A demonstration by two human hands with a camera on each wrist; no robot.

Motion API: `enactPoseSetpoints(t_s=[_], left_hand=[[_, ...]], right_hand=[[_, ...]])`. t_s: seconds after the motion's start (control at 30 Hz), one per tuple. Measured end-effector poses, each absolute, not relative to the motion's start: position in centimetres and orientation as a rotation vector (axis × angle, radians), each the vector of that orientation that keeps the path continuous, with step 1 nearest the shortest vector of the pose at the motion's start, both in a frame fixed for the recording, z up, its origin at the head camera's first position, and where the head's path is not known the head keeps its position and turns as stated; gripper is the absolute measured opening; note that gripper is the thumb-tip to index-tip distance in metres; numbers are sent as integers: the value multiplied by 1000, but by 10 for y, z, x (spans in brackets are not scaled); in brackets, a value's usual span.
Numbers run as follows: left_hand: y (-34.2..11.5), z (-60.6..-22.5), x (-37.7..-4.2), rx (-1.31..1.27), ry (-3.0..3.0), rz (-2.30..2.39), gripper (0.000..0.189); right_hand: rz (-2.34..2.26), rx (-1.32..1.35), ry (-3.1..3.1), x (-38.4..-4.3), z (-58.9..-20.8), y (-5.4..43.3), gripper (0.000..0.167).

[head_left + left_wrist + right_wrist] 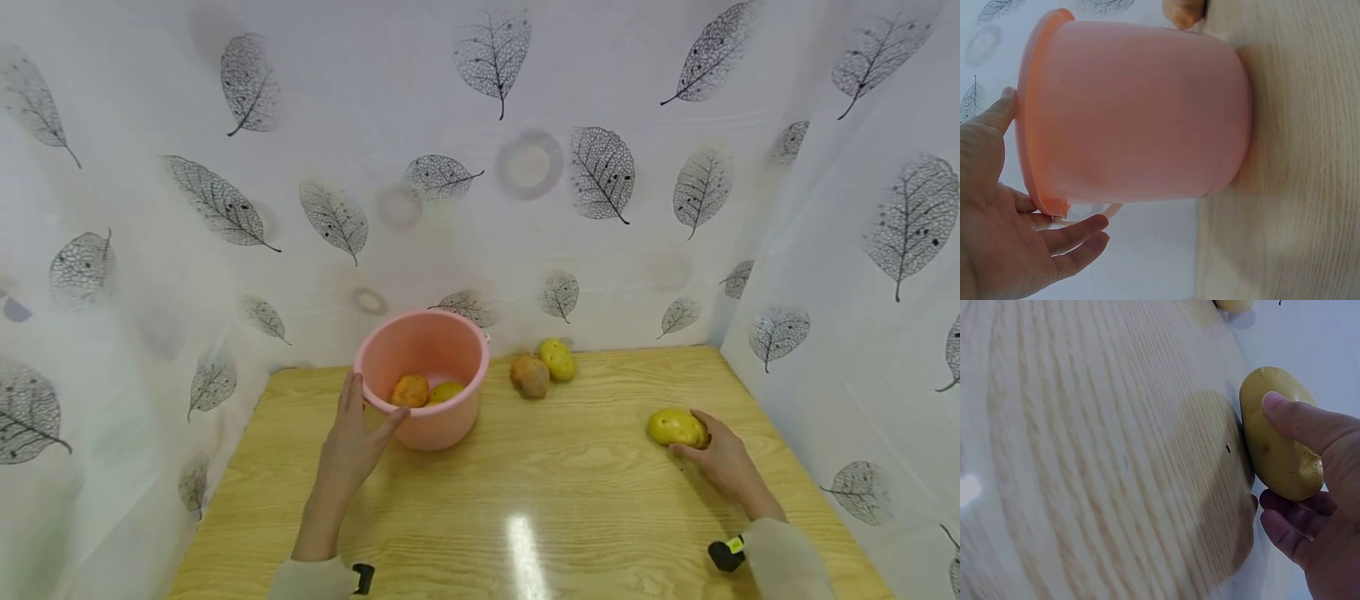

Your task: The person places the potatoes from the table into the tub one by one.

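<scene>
A pink bucket (442, 425) stands upright toward the back left of the wooden table. My left hand (352, 442) rests at its rim, thumb at the front and fingers spread along the left; the ring and little fingers hang free beside the handle (1114, 209). Inside the bucket lie a brownish-orange potato (410, 391) and a yellow potato (446, 392), partly hidden by the rim. At the right, my right hand (723, 458) grips another yellow potato (1272, 447), thumb on one side and fingers curled around the other, close over the tabletop.
Behind and right of the bucket, a brown potato (529, 376) and a yellow potato (557, 360) lie side by side near the back edge. A pale curtain (615, 283) with leaf prints hangs behind the table (585, 500) and along both sides.
</scene>
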State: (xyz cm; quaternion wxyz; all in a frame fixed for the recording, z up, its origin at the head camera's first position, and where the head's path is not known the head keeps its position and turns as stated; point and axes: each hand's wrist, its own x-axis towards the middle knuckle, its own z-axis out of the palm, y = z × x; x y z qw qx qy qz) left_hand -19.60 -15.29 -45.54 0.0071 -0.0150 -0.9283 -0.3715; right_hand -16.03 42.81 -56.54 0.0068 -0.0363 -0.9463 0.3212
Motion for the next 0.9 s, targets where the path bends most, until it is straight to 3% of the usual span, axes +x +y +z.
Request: enactPoseSetpoints(t_s=[0.9], left_hand=[[-153,-457,-196,-53,-2892,-1157,110]], right_hand=[[966,-325,-2811,-157,-553,409,85]])
